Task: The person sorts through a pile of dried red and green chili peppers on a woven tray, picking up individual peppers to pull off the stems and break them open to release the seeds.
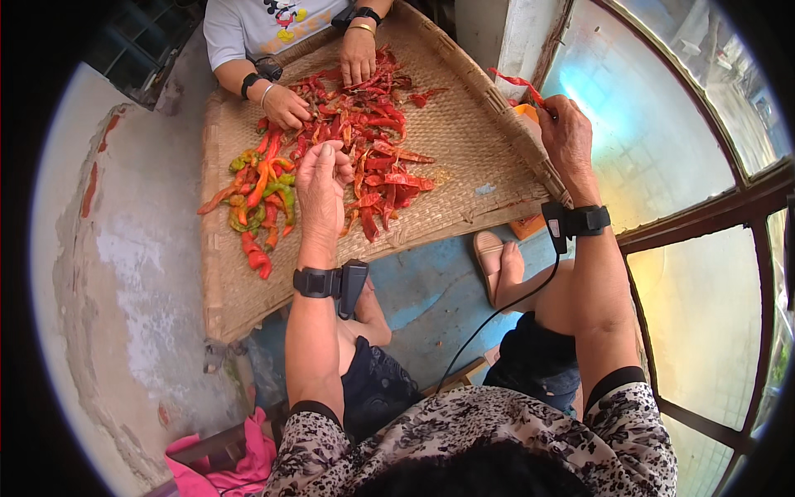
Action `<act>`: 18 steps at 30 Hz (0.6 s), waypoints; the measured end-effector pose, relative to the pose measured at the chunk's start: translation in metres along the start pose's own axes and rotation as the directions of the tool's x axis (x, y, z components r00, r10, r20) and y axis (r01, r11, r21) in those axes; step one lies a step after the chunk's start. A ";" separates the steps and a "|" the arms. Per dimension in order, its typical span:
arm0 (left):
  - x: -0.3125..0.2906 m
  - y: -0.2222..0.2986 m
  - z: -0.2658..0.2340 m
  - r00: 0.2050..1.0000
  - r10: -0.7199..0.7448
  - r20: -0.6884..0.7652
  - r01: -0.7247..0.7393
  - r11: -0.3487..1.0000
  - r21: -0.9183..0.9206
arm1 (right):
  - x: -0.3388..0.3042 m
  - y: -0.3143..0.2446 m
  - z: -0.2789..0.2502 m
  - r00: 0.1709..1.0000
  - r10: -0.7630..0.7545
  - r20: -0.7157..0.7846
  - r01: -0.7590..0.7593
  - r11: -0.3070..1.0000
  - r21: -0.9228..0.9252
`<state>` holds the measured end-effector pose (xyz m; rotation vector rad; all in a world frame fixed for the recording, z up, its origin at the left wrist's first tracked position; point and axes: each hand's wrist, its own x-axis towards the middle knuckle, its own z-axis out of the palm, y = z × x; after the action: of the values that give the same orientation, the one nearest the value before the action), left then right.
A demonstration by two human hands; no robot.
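Observation:
A woven tray (472, 124) holds a heap of split red chili peppers (385, 178). At its left lie whole chili peppers (269, 186) in red, orange and green. My left hand (321, 186) is over the near side of the heap, thumb and fingers pinched together; whatever is between them cannot be made out. Out past the tray's right rim, my right hand (569, 137) is closed on one red chili pepper (517, 81), whose thin length sticks out to the left.
Across the tray, another person's hands (323, 83) work in the heap. A framed window (638, 124) runs close along my right. On the left stands a peeling wall (141, 248). Below the tray show a blue floor (422, 282) and an orange object (527, 225). Pink cloth (224, 460) hangs at lower left.

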<state>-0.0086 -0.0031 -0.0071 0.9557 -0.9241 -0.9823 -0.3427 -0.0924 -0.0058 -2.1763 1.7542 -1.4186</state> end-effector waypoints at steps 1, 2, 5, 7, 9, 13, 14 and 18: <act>0.000 0.002 -0.001 1.000 0.006 0.016 -0.005 0.994 -0.112 | 0.001 0.007 -0.003 0.999 0.051 -0.003 -0.051 0.998 -0.047; 0.000 0.007 0.002 1.000 -0.004 -0.011 0.002 0.986 -0.167 | 0.000 0.010 -0.006 0.999 0.052 0.000 -0.052 0.998 -0.046; -0.003 0.014 0.002 0.998 0.026 0.064 -0.007 0.960 -0.281 | -0.005 0.007 -0.012 0.986 0.157 0.061 -0.111 0.878 -0.465; -0.002 0.015 0.006 0.998 0.017 0.068 0.003 0.959 -0.283 | -0.008 -0.020 -0.003 0.999 -0.047 0.006 0.046 0.943 -0.331; -0.004 0.016 0.011 0.984 0.033 0.177 0.023 0.951 -0.307 | -0.013 -0.041 0.013 0.968 -0.219 0.127 0.217 0.976 0.026; -0.009 0.015 0.017 0.973 0.022 0.231 0.056 0.944 -0.325 | -0.037 -0.114 0.038 0.873 -0.416 0.256 0.310 0.877 0.368; -0.010 0.012 0.021 0.957 0.036 0.287 0.068 0.937 -0.343 | -0.038 -0.118 0.042 0.875 -0.412 0.256 0.306 0.879 0.366; -0.013 0.009 0.029 0.931 0.048 0.361 0.093 0.927 -0.363 | -0.040 -0.126 0.053 0.836 -0.424 0.349 0.316 0.891 0.325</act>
<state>-0.0374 0.0053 0.0077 0.4645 -0.9839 -1.3305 -0.2099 -0.0406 0.0019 -2.5192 0.9851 -1.0392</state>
